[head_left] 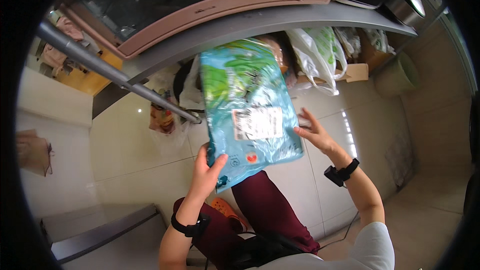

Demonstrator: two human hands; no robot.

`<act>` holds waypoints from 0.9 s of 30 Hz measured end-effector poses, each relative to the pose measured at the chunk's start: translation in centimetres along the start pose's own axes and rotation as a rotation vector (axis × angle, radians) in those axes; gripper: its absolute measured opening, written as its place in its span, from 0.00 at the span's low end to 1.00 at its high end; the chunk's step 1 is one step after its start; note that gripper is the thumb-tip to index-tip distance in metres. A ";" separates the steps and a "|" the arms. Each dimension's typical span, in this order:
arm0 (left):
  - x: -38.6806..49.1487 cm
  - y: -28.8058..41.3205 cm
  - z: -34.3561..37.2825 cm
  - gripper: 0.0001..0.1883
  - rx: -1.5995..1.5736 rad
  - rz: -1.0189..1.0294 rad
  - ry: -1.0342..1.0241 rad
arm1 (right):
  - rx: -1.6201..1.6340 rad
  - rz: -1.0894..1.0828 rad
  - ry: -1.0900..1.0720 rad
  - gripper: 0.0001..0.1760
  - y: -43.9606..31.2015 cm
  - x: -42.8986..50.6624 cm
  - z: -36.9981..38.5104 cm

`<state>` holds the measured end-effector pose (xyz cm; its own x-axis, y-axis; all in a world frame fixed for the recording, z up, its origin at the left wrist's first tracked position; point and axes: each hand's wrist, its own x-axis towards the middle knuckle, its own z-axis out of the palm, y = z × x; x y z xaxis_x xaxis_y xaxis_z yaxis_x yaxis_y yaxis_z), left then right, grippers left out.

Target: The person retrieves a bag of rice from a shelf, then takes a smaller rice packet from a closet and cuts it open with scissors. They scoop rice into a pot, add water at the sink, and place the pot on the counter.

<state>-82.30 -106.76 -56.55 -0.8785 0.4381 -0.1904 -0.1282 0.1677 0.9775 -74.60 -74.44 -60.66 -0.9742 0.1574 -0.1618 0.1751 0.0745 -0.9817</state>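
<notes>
A large blue and green plastic bag with a white printed label hangs tilted in front of me, above my knees. At its lower left edge my left hand grips it, thumb on the front. My right hand is at the bag's right edge, fingers spread and thumb by the plastic; whether it presses on the bag is unclear. The bag's top end reaches the edge of a grey shelf. What lies behind the bag is hidden.
An oven-like appliance with a pink frame stands on the shelf. Beneath are a white and green plastic carrier bag, cardboard and a pale bin. A grey metal leg slants at left, near a small patterned packet on the tiles.
</notes>
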 end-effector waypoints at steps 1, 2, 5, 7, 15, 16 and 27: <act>-0.2 0.3 -0.5 0.21 0.084 0.033 -0.040 | -0.243 -0.134 0.080 0.45 -0.8 0.6 0.0; -0.5 0.7 -1.0 0.22 0.167 0.024 -0.123 | -0.498 -0.177 0.176 0.47 -1.9 1.2 0.0; -1.1 2.1 -0.7 0.24 0.221 -0.007 -0.261 | -0.723 -0.657 0.072 0.53 -6.7 3.8 0.1; -1.1 2.9 0.2 0.26 0.279 -0.016 -0.308 | -0.976 -0.805 -0.085 0.55 -9.6 5.2 1.4; -3.6 0.4 0.0 0.09 0.255 0.123 -0.055 | -1.406 -0.409 0.189 0.14 -11.6 8.8 -1.5; -3.8 -0.4 -0.3 0.09 0.245 0.063 -0.045 | -1.351 -0.547 0.206 0.13 -10.7 8.7 -2.0; -1.1 0.1 2.8 0.35 0.144 0.056 -0.287 | -1.218 -0.905 -0.162 0.06 -8.7 5.4 5.9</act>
<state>-80.12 -104.77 -56.53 -0.7142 0.6778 -0.1747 0.0013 0.2508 0.9680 -82.23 -80.05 -53.55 -0.8056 -0.4848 0.3405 -0.5411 0.8361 -0.0897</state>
